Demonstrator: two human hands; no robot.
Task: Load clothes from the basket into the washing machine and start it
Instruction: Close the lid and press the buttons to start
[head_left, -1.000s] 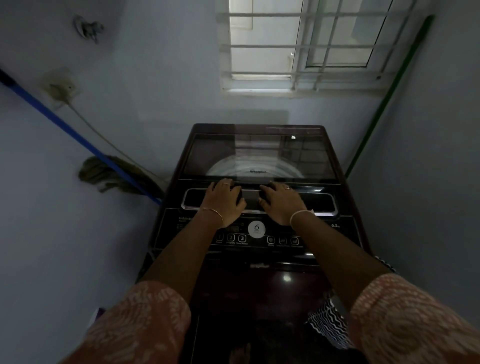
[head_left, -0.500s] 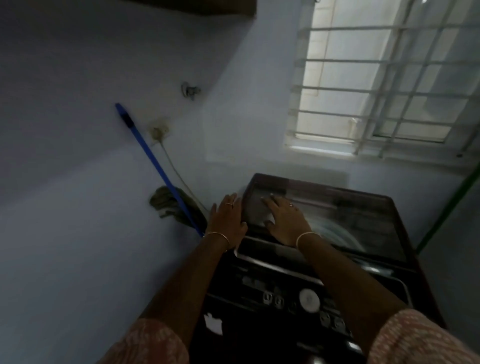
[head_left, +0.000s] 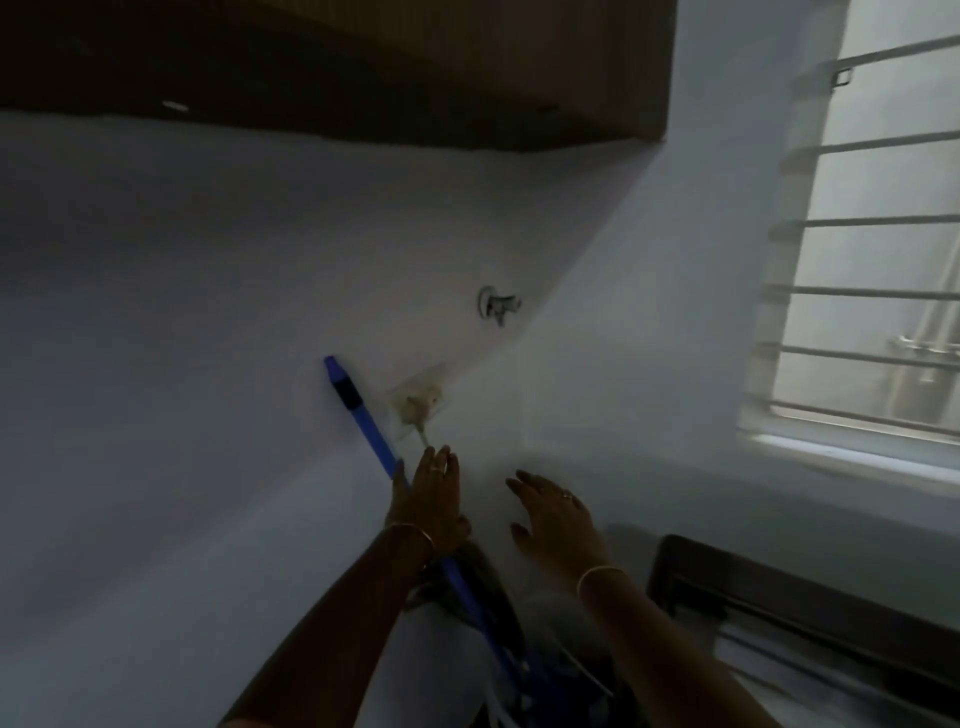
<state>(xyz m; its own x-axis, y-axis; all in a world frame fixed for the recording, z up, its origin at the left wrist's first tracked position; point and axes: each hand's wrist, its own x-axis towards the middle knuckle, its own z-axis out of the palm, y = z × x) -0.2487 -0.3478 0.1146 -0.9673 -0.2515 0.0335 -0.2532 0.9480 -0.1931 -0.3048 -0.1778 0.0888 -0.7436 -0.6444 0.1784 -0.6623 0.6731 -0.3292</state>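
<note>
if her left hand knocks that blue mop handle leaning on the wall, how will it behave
The blue mop handle looks like a stiff, thin pole, so it should not bend. It only leans on the wall, so a knock from the left hand would likely send it sliding sideways and toppling.

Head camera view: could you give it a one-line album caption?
Both open hands, left hand and right hand, reach toward the wall socket beside a blue mop handle.
</note>
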